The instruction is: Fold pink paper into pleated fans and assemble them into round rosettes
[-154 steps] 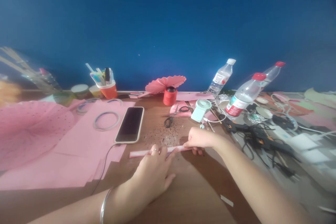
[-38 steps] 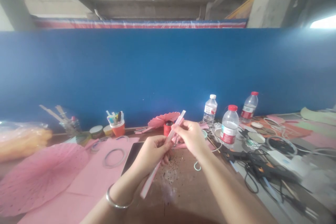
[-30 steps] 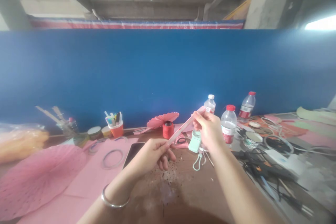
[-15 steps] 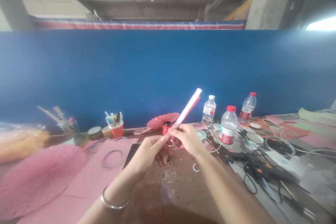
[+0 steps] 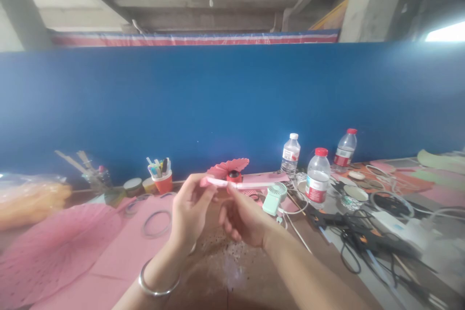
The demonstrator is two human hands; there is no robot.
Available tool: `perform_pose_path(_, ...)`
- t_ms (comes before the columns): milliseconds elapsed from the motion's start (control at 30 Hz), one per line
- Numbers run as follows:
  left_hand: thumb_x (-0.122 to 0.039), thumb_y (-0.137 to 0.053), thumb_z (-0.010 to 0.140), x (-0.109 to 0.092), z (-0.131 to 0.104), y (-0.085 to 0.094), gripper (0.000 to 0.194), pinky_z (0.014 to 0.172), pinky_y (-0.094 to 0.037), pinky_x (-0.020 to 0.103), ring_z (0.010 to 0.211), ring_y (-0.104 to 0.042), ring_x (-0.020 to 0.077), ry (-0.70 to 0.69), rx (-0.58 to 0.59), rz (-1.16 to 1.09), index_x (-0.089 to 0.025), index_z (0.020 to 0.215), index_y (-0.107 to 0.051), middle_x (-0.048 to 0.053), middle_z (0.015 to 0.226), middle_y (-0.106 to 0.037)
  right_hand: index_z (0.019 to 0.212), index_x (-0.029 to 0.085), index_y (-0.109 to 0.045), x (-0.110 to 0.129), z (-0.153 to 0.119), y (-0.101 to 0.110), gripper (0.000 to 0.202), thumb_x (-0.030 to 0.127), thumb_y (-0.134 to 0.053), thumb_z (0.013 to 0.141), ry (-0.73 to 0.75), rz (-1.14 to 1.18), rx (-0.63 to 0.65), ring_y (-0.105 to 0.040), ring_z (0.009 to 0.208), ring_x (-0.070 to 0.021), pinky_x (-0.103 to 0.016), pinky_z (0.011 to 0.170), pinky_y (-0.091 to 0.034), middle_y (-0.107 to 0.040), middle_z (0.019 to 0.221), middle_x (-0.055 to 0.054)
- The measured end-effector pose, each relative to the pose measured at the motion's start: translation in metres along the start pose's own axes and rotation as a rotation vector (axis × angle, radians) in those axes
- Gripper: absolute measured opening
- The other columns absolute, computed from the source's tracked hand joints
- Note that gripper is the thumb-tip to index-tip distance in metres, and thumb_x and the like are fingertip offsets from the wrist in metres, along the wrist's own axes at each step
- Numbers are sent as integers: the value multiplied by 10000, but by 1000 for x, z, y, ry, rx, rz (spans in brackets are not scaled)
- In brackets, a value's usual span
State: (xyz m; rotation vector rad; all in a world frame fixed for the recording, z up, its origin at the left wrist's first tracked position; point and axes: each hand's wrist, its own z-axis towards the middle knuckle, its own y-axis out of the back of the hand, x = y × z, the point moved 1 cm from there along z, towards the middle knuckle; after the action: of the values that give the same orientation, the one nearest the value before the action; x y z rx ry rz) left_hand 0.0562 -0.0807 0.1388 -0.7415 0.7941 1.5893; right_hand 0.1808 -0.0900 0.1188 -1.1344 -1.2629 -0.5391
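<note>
A long, narrow pink-and-white folded strip (image 5: 254, 185) lies nearly level above the table's middle. Its left end is pinched between the thumb and fingers of my left hand (image 5: 191, 208), which wears a silver bangle. My right hand (image 5: 243, 215) has its thumb against the strip near its left part, with the other fingers curled below it. Behind the strip are a pleated red-pink paper piece (image 5: 228, 167) and a red container with a dark top (image 5: 233, 176). A mint-green handheld fan (image 5: 273, 199) lies beyond the strip's right end.
Plastic bottles (image 5: 317, 177) stand at the back right, with black cables (image 5: 363, 240) before them. A cup of pens (image 5: 162, 181) is at the back left. Pink sheets (image 5: 134, 242) and a round pink piece (image 5: 58, 247) cover the left. Dark specks dot the brown tabletop (image 5: 232, 286).
The strip has swung from slanting up and right to nearly level. My left hand has moved left to its end, and my right hand has shifted slightly lower. The green fan is now more exposed.
</note>
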Motion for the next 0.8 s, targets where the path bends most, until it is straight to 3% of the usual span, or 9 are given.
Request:
perform_pose_path(33, -268, -561, 788, 0, 2, 1, 141, 602, -456, 217, 598, -563, 99, 32, 7, 33, -201, 913, -558, -29, 692, -579, 510, 156, -553, 1, -4, -3, 520, 591, -436, 769, 17, -157, 16, -335, 285, -66, -188, 291, -209, -432, 367, 30)
perform_pose_path(67, -275, -556, 792, 0, 4, 2, 146, 615, -456, 218, 618, -568, 102, 59, 32, 46, -198, 916, -563, -26, 696, -587, 533, 160, -561, 3, -8, -4, 457, 545, -483, 767, 124, -310, -41, -360, 305, -74, -196, 308, -241, -453, 387, 28)
perform_pose_path(167, -282, -549, 796, -1, 5, -1, 152, 641, -464, 225, 677, -575, 114, 112, 152, -57, -183, 907, -579, -6, 750, -609, 723, 183, -592, 17, -23, -7, 186, 361, -564, 768, 724, -661, -488, -551, 600, -138, -251, 544, -423, -603, 654, -21)
perform_pose_path(233, -276, -553, 791, -3, 2, -6, 161, 644, -472, 231, 685, -574, 115, 138, 218, -175, -171, 906, -592, 8, 791, -619, 874, 192, -595, 24, -28, -5, 149, 302, -561, 779, 915, -796, -624, -572, 821, -179, -295, 711, -436, -635, 875, -58)
perform_pose_path(433, -280, -583, 762, -7, -1, -7, 215, 653, -496, 264, 696, -600, 140, 238, 224, -338, -157, 937, -602, 39, 807, -651, 782, 205, -620, 26, -22, 8, 177, 333, -508, 832, 648, -814, -435, -570, 568, -128, -234, 525, -404, -644, 660, 4)
perform_pose_path(567, -305, -597, 749, -3, 6, 2, 197, 552, -464, 225, 616, -564, 122, 265, 238, -241, -126, 816, -643, 45, 703, -638, 747, 205, -628, 29, -24, 13, 191, 351, -527, 817, 652, -854, -461, -564, 564, -134, -236, 502, -385, -633, 642, 9)
perform_pose_path(700, -296, -590, 749, -1, 8, 4, 192, 518, -440, 214, 586, -541, 110, 281, 304, -196, -124, 786, -666, 49, 700, -634, 762, 215, -630, 31, -25, 16, 176, 320, -508, 833, 647, -961, -406, -565, 573, -137, -250, 526, -402, -636, 655, 10)
perform_pose_path(800, -300, -590, 745, -1, 7, 3, 189, 508, -433, 214, 556, -537, 104, 281, 289, -180, -124, 752, -657, 42, 673, -628, 856, 212, -625, 31, -24, 17, 130, 285, -520, 831, 793, -1038, -480, -579, 664, -159, -274, 585, -440, -643, 759, -22)
